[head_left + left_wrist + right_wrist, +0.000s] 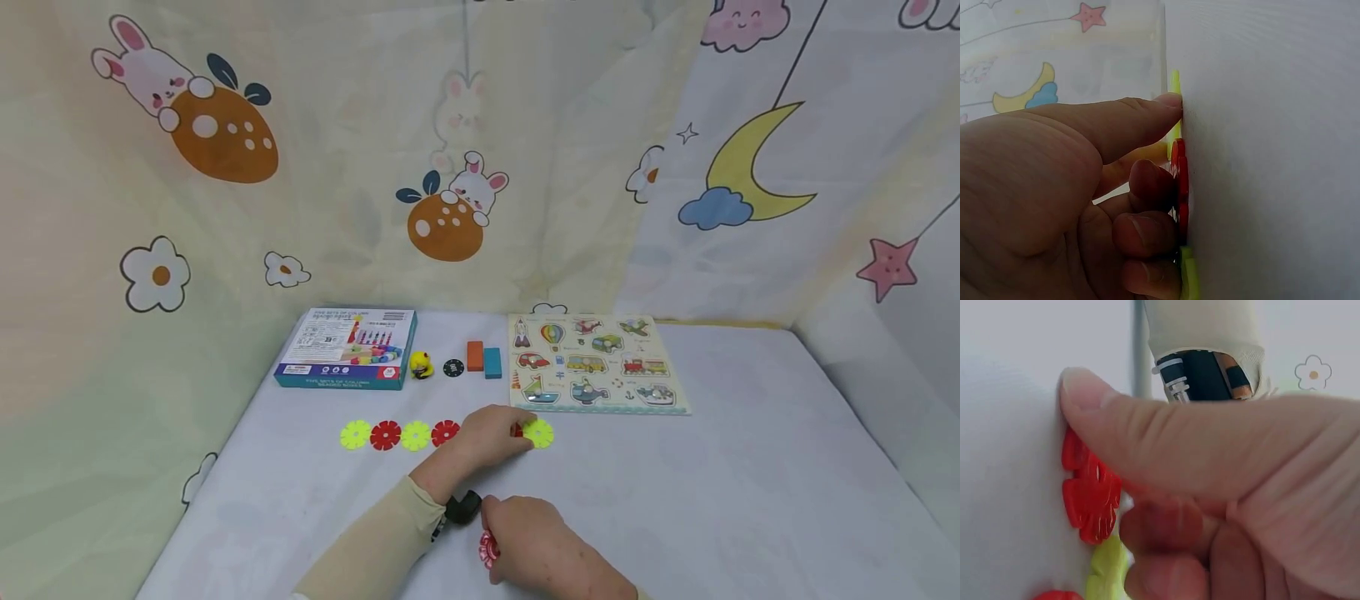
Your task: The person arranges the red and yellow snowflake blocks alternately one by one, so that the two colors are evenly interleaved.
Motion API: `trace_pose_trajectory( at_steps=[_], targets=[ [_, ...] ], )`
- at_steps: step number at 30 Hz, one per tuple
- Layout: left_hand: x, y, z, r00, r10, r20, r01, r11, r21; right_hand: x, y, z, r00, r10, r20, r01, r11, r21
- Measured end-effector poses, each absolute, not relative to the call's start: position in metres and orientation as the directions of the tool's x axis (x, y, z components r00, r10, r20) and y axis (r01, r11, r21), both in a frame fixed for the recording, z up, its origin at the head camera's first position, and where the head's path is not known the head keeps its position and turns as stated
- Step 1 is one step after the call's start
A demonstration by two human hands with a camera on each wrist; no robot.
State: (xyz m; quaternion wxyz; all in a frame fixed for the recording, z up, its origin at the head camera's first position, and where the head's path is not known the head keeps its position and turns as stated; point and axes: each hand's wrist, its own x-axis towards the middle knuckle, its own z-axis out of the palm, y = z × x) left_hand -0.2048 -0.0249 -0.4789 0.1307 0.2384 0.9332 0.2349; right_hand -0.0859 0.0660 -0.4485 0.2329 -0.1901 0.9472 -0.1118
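Note:
A row of flat notched snowflake discs, yellow-green (356,434) alternating with red (386,435), runs across the white cloth. My left hand (489,437) lies over part of this row and hides some discs. Its thumb and forefinger pinch the yellow-green disc (541,432) at the right end by its edges; a red disc (1180,181) sits beside it under the curled fingers. Nearer to me, my right hand (536,537) grips red snowflake discs (1090,494), apparently stacked, below its thumb. Another yellow-green disc (1107,572) shows beneath them; whether the hand holds it is unclear.
Behind the row stand a boxed bead set (345,348), a yellow toy figure (421,365), a black round chip (453,367), orange (475,356) and blue blocks (492,363), and a vehicle puzzle board (600,364). Printed curtains surround the table.

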Motion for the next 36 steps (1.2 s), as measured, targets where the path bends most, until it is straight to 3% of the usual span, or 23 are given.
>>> trace_pose_trajectory(
  at_steps=[6,12,16,22,25,29,36],
  targets=[
    [-0.204,-0.026,-0.477,-0.852,0.505,-0.137,0.373,0.77,0.518,-0.089,0.071,-0.449,-0.849,-0.389,-0.357,-0.299,0.912,-0.282],
    [-0.203,-0.025,-0.477,-0.85,0.505,-0.149,0.367,0.772,0.519,-0.084,0.077,-0.44,-0.803,-0.493,-0.335,-0.33,0.836,-0.439],
    [-0.203,-0.026,-0.476,-0.849,0.509,-0.143,0.373,0.768,0.521,-0.083,0.086,-0.424,-0.783,-0.528,-0.329,-0.283,0.773,-0.568],
    [-0.205,-0.027,-0.476,-0.848,0.506,-0.157,0.362,0.77,0.525,-0.095,0.114,-0.394,-0.797,-0.535,-0.281,-0.146,0.622,-0.769],
    [-0.205,-0.026,-0.476,-0.85,0.502,-0.157,0.361,0.773,0.521,-0.105,0.135,-0.387,-0.821,-0.529,-0.214,-0.16,0.573,-0.804],
    [-0.205,-0.027,-0.476,-0.847,0.513,-0.143,0.381,0.772,0.509,-0.121,0.16,-0.393,-0.894,-0.424,-0.147,-0.159,0.606,-0.779],
    [-0.204,-0.026,-0.477,-0.842,0.522,-0.133,0.403,0.774,0.488,-0.151,0.195,-0.425,-0.968,-0.171,-0.184,0.011,0.702,-0.712]
  ],
)
